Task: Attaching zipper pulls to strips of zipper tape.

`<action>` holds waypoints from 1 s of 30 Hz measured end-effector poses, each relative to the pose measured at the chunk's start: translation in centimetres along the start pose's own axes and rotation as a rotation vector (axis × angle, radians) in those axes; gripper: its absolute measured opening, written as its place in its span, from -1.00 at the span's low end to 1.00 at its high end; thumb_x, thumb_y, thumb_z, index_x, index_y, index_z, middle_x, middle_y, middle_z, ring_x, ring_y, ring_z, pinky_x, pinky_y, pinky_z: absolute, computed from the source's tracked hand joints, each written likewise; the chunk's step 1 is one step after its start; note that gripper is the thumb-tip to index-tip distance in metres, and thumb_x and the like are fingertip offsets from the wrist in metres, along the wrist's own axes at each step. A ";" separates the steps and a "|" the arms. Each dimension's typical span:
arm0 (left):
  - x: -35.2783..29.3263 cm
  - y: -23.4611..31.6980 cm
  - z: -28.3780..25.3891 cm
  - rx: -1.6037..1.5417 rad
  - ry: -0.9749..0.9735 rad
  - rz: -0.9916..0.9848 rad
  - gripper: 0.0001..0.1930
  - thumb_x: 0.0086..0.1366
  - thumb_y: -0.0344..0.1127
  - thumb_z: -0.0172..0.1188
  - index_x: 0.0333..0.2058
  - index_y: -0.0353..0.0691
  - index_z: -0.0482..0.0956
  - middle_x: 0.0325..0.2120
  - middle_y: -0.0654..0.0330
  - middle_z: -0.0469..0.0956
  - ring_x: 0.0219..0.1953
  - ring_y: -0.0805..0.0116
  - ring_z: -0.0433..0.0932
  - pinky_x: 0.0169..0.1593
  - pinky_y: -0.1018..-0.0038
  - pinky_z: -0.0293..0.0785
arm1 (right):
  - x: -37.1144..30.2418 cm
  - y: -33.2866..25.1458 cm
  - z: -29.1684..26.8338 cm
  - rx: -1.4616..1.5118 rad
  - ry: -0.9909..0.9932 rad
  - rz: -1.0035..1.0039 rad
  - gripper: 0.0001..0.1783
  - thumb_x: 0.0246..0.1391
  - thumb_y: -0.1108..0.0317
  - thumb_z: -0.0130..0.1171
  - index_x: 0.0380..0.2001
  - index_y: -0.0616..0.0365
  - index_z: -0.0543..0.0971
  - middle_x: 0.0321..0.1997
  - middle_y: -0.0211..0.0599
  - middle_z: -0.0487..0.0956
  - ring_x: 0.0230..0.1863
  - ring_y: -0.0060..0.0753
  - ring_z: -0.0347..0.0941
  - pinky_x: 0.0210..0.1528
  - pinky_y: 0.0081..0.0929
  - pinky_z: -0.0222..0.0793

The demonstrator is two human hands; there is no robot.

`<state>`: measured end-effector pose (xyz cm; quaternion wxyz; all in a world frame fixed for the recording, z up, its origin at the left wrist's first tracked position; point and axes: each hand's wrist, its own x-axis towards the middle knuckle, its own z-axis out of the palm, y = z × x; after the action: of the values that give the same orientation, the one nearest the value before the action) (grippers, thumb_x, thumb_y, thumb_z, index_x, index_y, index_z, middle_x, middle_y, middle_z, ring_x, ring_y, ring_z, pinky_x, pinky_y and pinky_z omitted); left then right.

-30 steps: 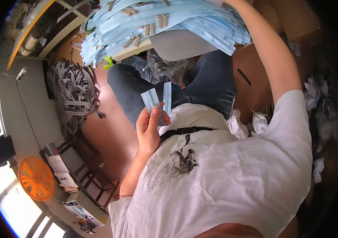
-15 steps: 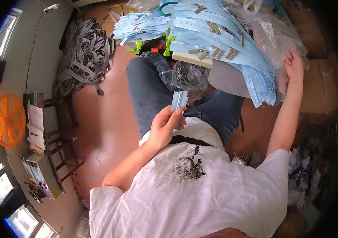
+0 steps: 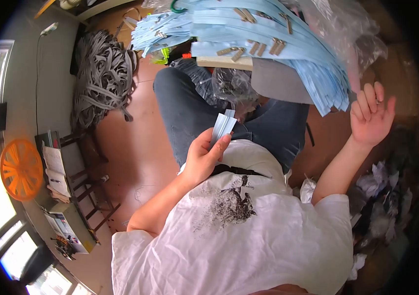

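My left hand [image 3: 203, 156] is closed round a short bundle of light blue zipper tape [image 3: 223, 127], held upright in front of my waist. The tape's upper ends stick out past the thumb. Off to the right, my right hand [image 3: 370, 115] is raised with its fingers loosely bent and the thumb apart. It touches nothing that I can make out, though a tiny spot near the fingertips is too small to tell. Ahead lies a large pile of light blue zippers [image 3: 263, 37] with metal pulls [image 3: 256, 47], its loose ends hanging over the right side.
A clear plastic bag [image 3: 334, 29] lies beyond the zipper pile. A smaller light blue bundle [image 3: 162, 32] is at its left. Grey straps [image 3: 103, 73] are heaped on the floor at the left, near an orange wheel [image 3: 21, 169]. Scraps [image 3: 376, 201] lie at the right.
My right hand has come back from the plastic bag, nearer to me, and its fingers have spread. My left hand still grips the zipper tape, which has tilted slightly. The view has shifted a little.
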<state>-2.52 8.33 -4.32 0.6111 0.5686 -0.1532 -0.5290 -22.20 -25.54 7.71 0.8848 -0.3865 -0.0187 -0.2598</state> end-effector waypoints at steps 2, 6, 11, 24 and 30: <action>0.1 -0.1 0.5 0.006 0.014 -0.042 -0.68 0.50 -0.20 0.10 -0.01 -0.37 0.55 -0.57 0.40 0.44 -0.53 0.63 0.34 -0.38 0.65 0.26 | 0.1 0.6 4.0 -0.245 -0.059 -0.142 -0.78 0.31 0.22 0.08 -0.16 0.15 0.45 -0.51 -0.53 0.21 -0.50 -0.59 0.07 -0.44 -0.60 -0.01; 0.0 0.3 1.2 0.119 0.026 0.002 -0.63 0.53 -0.14 0.03 -0.05 -0.41 0.54 -0.58 0.35 0.45 -0.54 0.58 0.37 -0.37 0.63 0.30 | 0.1 1.9 8.0 -0.440 0.123 -0.292 -0.75 0.28 0.16 0.12 -0.19 0.11 0.47 -0.53 -0.57 0.20 -0.51 -0.59 0.07 -0.44 -0.58 -0.01; 0.2 -0.1 2.3 0.082 0.043 0.006 -0.63 0.54 -0.16 0.01 -0.03 -0.44 0.53 -0.56 0.37 0.41 -0.50 0.62 0.31 -0.34 0.64 0.28 | -7.5 -6.0 2.0 -0.438 0.218 -0.282 -0.72 0.27 0.13 0.13 -0.18 0.12 0.48 -0.54 -0.56 0.21 -0.53 -0.57 0.09 -0.45 -0.56 0.00; -2.1 -1.0 1.4 0.121 0.080 0.025 -0.60 0.53 -0.12 0.02 -0.05 -0.43 0.55 -0.53 0.35 0.46 -0.47 0.59 0.37 -0.30 0.63 0.29 | -7.4 -4.6 4.7 -0.433 0.146 -0.240 -0.63 0.25 0.04 0.14 -0.16 0.14 0.49 -0.56 -0.53 0.23 -0.56 -0.52 0.13 -0.49 -0.52 0.04; -0.7 -0.8 1.6 0.189 0.110 0.006 -0.64 0.50 -0.13 0.05 -0.07 -0.38 0.55 -0.57 0.26 0.50 -0.50 0.46 0.47 -0.34 0.55 0.36 | -5.4 -5.8 3.7 -0.543 0.002 -0.429 -0.59 0.24 0.00 0.15 -0.15 0.15 0.49 -0.57 -0.51 0.24 -0.57 -0.50 0.15 -0.51 -0.50 0.06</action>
<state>-4.48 8.17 -4.27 0.5638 0.6515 -0.1702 -0.4783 -28.95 -23.89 12.89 0.6750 -0.5947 -0.0289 -0.4357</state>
